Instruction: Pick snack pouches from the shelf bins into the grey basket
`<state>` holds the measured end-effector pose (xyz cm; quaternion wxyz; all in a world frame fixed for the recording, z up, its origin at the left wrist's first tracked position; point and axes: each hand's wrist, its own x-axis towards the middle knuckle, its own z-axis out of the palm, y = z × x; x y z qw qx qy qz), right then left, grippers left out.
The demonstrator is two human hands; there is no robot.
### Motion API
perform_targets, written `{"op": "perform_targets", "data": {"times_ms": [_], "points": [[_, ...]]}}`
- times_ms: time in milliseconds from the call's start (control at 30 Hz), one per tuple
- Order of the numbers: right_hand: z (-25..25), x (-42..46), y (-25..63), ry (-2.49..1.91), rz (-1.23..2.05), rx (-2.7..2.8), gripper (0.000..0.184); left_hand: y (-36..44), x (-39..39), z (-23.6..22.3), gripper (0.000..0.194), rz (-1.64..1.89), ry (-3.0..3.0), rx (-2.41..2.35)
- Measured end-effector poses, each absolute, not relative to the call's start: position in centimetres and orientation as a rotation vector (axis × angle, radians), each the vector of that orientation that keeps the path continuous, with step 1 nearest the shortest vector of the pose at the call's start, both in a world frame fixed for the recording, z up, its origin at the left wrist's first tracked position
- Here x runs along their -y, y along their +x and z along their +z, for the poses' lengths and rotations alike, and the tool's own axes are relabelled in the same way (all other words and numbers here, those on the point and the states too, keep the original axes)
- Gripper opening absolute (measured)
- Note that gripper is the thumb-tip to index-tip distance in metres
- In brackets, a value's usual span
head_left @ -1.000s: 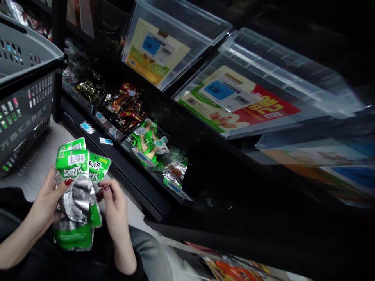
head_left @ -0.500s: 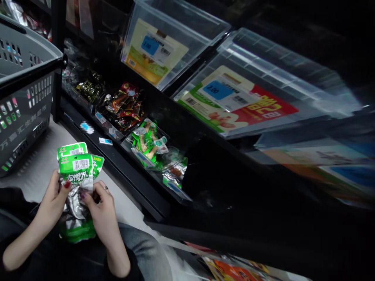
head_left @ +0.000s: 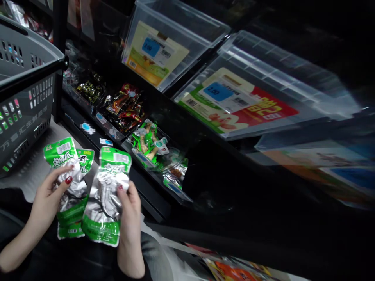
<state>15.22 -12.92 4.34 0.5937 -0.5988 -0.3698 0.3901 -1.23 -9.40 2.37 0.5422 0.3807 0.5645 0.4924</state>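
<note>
Holding packets [head_left: 104, 195]: left fingers [head_left: 59, 171] extended, right fingers [head_left: 135, 196] curled.

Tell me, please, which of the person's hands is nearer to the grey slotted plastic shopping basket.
Left. The left hand, holding green-and-silver foil pouches, is below the basket in view; the right hand, holding a similar pouch, is farther to its lower right.

I have the shopping basket [head_left: 22, 117] at far left. To its right, snack packets [head_left: 125, 103] lie in trays [head_left: 107, 125] along the low shelf [head_left: 146, 191], two plastic bins [head_left: 252, 48] above. Before the shelf, the left hand's [head_left: 47, 199] pouches [head_left: 61, 156] overlap, left of the right hand's [head_left: 130, 207] pouch [head_left: 104, 195].
</note>
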Motion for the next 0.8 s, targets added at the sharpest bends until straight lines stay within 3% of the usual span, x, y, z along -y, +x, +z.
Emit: {"op": "perform_targets", "data": {"times_ms": [67,167,267,433,533,667,800], "points": [[5.1,13.5,15.2,-1.532,0.56,0.938,0.01,-1.4,9.4,2.4,0.022,1.073,1.082,-1.403],[5.8,14.4,13.9,-1.68,0.012,1.258,0.006,-1.3,9.7,2.4,0.023,1.076,1.208,-1.367],[5.0,14.8,11.2,-1.652,-0.188,1.657,0.013,-0.8,10.3,2.3,0.023,1.092,1.253,-1.222],[3.1,14.6,8.6,-1.538,-0.046,1.853,0.024,-0.4,10.4,1.7,0.02,1.077,1.076,-1.156],[3.6,14.3,9.3,-1.437,0.162,1.874,0.02,-0.7,9.9,1.4,0.021,1.048,0.908,-1.203],[4.2,13.7,11.4,-1.549,0.372,1.497,0.014,-1.0,9.6,1.2,0.024,1.028,0.816,-1.193],[3.8,13.1,12.6,-1.622,0.781,1.243,0.013,-0.9,9.5,1.6,0.02,1.042,0.903,-1.171]]}}
